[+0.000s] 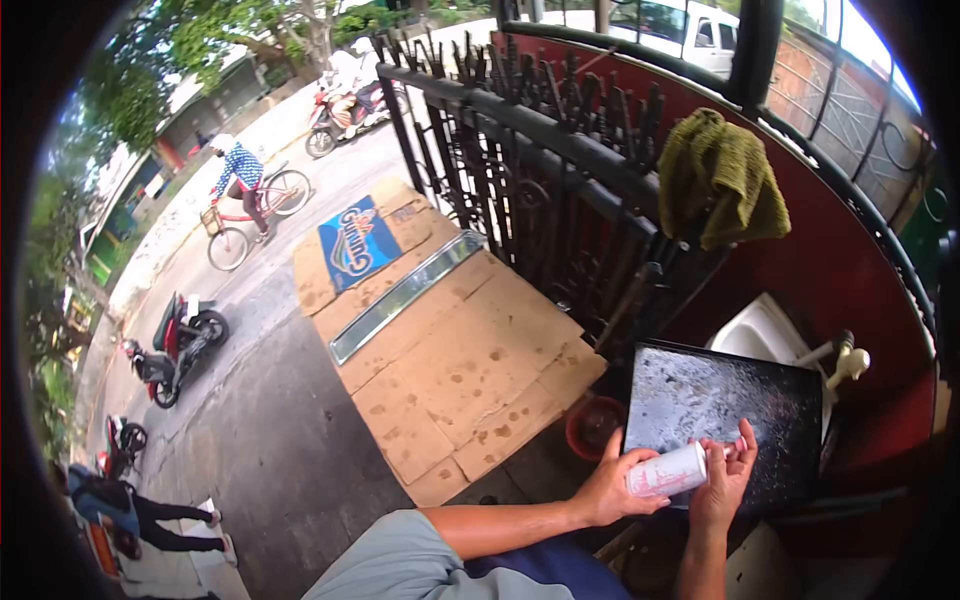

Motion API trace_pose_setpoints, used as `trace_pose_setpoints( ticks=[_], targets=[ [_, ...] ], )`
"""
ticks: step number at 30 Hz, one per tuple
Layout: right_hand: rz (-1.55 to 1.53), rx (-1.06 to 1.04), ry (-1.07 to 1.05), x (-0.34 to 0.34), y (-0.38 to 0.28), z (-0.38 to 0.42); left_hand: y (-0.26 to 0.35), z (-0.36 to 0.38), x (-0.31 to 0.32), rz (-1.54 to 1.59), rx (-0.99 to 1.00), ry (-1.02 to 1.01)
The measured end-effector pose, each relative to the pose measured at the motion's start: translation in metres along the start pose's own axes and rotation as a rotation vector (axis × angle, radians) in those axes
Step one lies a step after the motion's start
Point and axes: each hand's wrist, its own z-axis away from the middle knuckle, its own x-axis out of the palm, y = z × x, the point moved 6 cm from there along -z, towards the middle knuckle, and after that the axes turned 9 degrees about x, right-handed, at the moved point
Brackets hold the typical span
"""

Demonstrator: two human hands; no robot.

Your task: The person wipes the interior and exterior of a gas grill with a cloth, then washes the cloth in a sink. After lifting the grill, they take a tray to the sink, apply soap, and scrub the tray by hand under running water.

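A white cylindrical can (668,470) with reddish print lies tilted between my hands, above a black tray. My left hand (603,492) is closed around its lower end. At the other end, my right hand (722,485) has its thumb against the can and its fingers curled up beside it. Whether a small cap sits between those fingers is too small to make out. Under the hands, the black tray (700,385) has a wet-looking surface speckled with grey and white.
Behind the tray are a white sink (765,325) and a faucet (850,362). A reddish bucket (594,425) stands left. An olive towel (718,180) hangs on the metal rack (520,120). Flattened cardboard (480,370) bears a metal strip (405,297). A cyclist (240,175) and motorcycles occupy the street.
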Motion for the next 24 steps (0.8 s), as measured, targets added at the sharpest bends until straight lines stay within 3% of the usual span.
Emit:
trace_pose_setpoints(
  ticks=[3, 8, 15, 18, 20, 21, 24],
  targets=[
    [-0.080, -0.028, -0.046, 0.015, -0.005, 0.004, -0.006, 0.000, 0.002, 0.074, -0.050, -0.032],
    [0.107, -0.052, -0.037, 0.011, -0.004, -0.002, -0.003, 0.002, 0.000, 0.074, -0.132, -0.068],
    [0.192, -0.075, -0.059, 0.032, 0.000, 0.007, 0.000, -0.003, -0.003, 0.048, -0.042, -0.026],
    [0.052, -0.034, 0.009, 0.033, -0.004, 0.009, -0.009, -0.002, 0.000, -0.070, 0.006, -0.005],
    [0.013, -0.085, -0.027, 0.035, -0.012, 0.007, -0.002, -0.007, -0.003, -0.101, -0.002, -0.105],
    [0.144, -0.146, -0.044, 0.032, -0.011, 0.005, 0.001, -0.010, -0.003, -0.090, -0.002, -0.196],
    [0.204, -0.238, -0.089, 0.035, -0.008, 0.002, -0.005, -0.008, -0.003, -0.048, -0.034, -0.109]
  ],
)
